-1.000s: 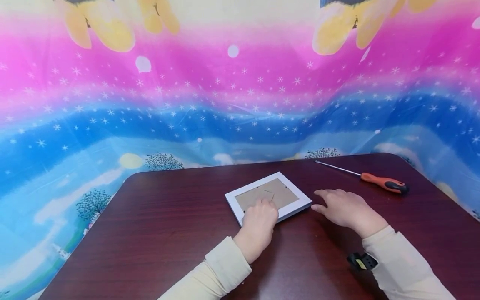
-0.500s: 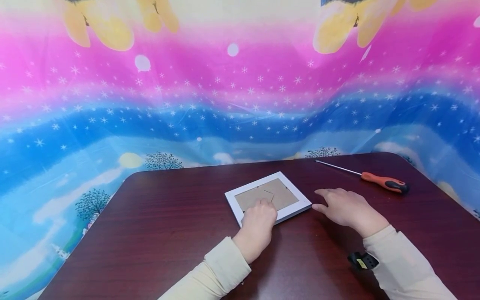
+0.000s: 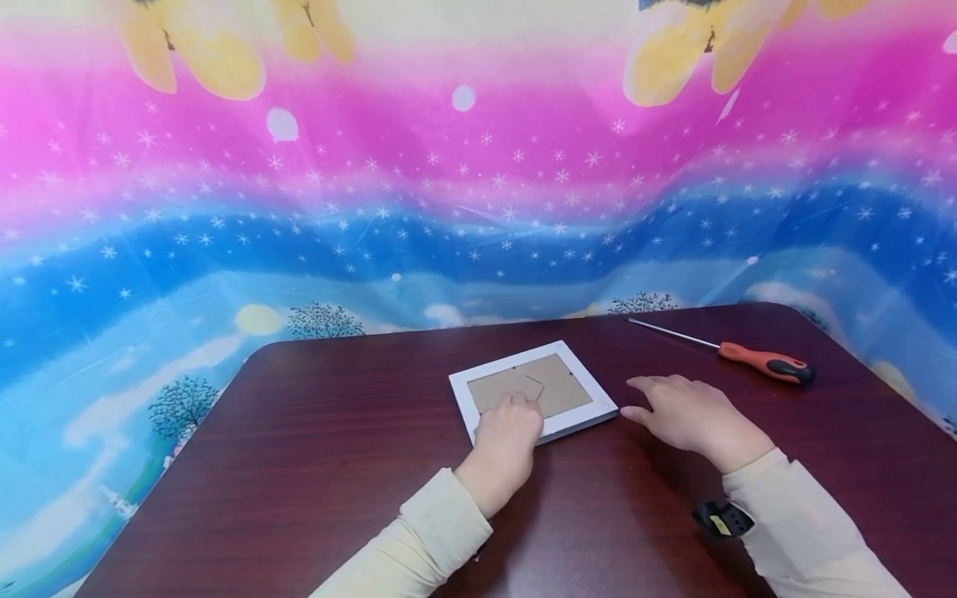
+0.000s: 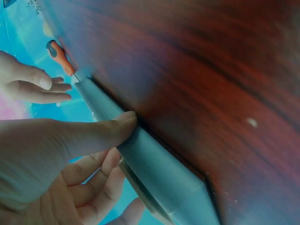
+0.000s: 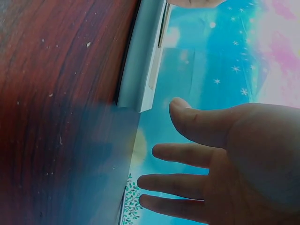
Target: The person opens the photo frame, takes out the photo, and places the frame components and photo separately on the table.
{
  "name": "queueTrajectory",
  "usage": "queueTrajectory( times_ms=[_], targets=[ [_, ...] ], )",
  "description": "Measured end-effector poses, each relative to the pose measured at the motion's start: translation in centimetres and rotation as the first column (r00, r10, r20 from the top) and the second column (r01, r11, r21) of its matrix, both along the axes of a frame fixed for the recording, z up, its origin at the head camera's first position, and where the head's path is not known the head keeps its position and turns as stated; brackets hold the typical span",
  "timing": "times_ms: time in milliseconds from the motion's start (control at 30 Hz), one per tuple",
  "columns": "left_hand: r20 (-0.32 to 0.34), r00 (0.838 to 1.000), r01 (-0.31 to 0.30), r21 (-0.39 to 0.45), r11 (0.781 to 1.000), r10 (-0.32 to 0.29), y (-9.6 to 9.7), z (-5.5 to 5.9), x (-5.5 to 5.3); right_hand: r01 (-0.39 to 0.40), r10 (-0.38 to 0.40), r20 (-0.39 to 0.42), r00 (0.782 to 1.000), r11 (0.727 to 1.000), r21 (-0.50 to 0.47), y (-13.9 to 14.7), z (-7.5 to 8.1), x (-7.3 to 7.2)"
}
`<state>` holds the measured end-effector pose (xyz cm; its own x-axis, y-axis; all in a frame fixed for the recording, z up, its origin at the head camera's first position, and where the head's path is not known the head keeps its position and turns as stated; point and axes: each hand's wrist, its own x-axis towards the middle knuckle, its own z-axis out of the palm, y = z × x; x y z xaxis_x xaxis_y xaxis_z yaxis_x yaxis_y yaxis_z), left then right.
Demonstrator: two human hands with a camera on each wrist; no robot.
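Note:
A white picture frame (image 3: 570, 359) lies back side up on the table, its brown backing board (image 3: 493, 389) showing. My left hand (image 3: 503, 444) grips the near side of the frame. In the left wrist view the thumb presses the frame's outer side (image 4: 152, 159), and the fingers curl over toward the back. A thin bent line, like a stand flap's edge, shows on the board just beyond the knuckles. Off the frame's right corner, my right hand (image 3: 691, 418) hovers with fingers extended and holds nothing. The right wrist view shows that hand (image 5: 220, 159) spread beside the frame's end (image 5: 140, 70).
On the right of the dark red wooden table (image 3: 336, 465), beyond my right hand, lies a screwdriver (image 3: 763, 364) with an orange and black handle, its shaft pointing left and back. A colourful printed cloth (image 3: 478, 208) hangs behind the table's far edge.
The near side of the picture frame has shifted slightly left with my left hand, turning the frame a little. My right hand stays almost where it was, and the screwdriver has not moved.

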<state>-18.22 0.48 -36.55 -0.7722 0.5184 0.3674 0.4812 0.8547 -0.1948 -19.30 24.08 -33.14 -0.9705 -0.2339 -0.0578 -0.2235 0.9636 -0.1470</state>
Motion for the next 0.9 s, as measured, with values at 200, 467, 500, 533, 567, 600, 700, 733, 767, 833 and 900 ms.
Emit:
queueTrajectory(
  times_ms=[200, 467, 500, 533, 567, 600, 700, 733, 767, 833, 900],
  targets=[
    [-0.003, 1.000, 0.012, 0.015, 1.000, -0.012, -0.6, -0.1, -0.6, -0.002, 0.002, 0.002, 1.000, 1.000, -0.001, 0.0, 0.0, 0.0],
    [0.008, 1.000, 0.010, 0.053, 0.999, -0.011, -1.0, -0.4, -1.6, -0.001, 0.001, 0.001, 1.000, 1.000, 0.001, -0.1, 0.0, 0.0],
    [0.014, 1.000, 0.007, 0.057, 0.998, -0.008, -1.1, -0.4, -1.7, -0.002, 0.002, 0.001, 1.000, 1.000, 0.000, -0.1, 0.0, 0.0],
    [0.021, 1.000, 0.003, 0.059, 0.998, -0.005, -1.1, -0.5, -1.8, -0.003, 0.003, 0.001, 1.000, 1.000, -0.001, -0.1, 0.0, 0.0],
    [0.025, 1.000, 0.000, 0.063, 0.998, -0.002, -1.2, -0.5, -2.0, -0.004, 0.004, 0.001, 1.000, 1.000, -0.001, -0.1, 0.0, 0.0],
    [0.028, 1.000, -0.004, 0.066, 0.998, 0.002, -1.3, -0.6, -2.1, -0.003, 0.003, 0.001, 1.000, 1.000, -0.002, -0.1, -0.1, 0.0],
    [0.035, 0.999, -0.007, 0.076, 0.997, 0.005, -1.5, -0.7, -2.5, -0.004, 0.004, 0.000, 1.000, 1.000, 0.000, -0.1, -0.1, 0.0],
    [0.037, 0.999, -0.008, 0.079, 0.997, 0.005, -1.5, -0.7, -2.6, -0.004, 0.004, 0.000, 1.000, 1.000, 0.000, 0.0, 0.0, 0.0],
    [0.038, 0.999, -0.008, 0.081, 0.997, 0.005, -1.6, -0.7, -2.7, -0.004, 0.004, 0.000, 1.000, 1.000, 0.001, -0.1, 0.0, 0.0],
    [0.051, 0.999, -0.009, 0.088, 0.996, 0.005, -1.7, -0.6, -2.8, -0.004, 0.004, 0.001, 1.000, 1.000, 0.003, -0.1, 0.0, 0.0],
    [0.064, 0.998, -0.011, 0.092, 0.996, 0.005, -1.8, -0.5, -2.9, -0.003, 0.003, 0.002, 1.000, 1.000, 0.004, -0.1, 0.0, 0.0]
  ],
)
